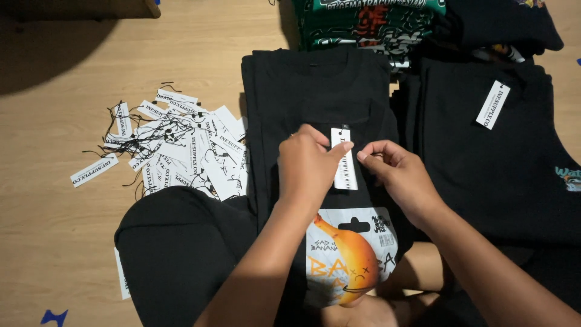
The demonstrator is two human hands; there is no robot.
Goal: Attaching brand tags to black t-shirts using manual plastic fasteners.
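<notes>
Here, both forearms coming up from the lower edge of the view, meeting over a folded black T-shirt [315,97] on the wooden floor [54,121]. Left hand [305,166] bent at the wrist, back upward, fingers curled, fingertip and thumb pinching the left edge of a white paper hang tag [344,158]. Right hand [396,175] just beside, palm turned inward, index and thumb closing toward the right edge of the same tag; real contact there not possible to tell. Tag lying upright along the middle of the shirt, below the collar, a small black string at its top end.

Under the wrists, an orange and white print [348,254] on the lower part of the shirt, partly hidden by the left forearm. Left of the shirt, a loose heap of white tags with black strings [175,148] spread on the floor, one single tag [94,170] lying apart toward the left edge. Near the lower left, a rounded black cloth bundle [181,248]. Right of the shirt, another black garment [490,157] with its own white tag [492,104] already on it. At the upper edge, a stack of green printed shirts [369,24]. No boxes or other containers in sight.
</notes>
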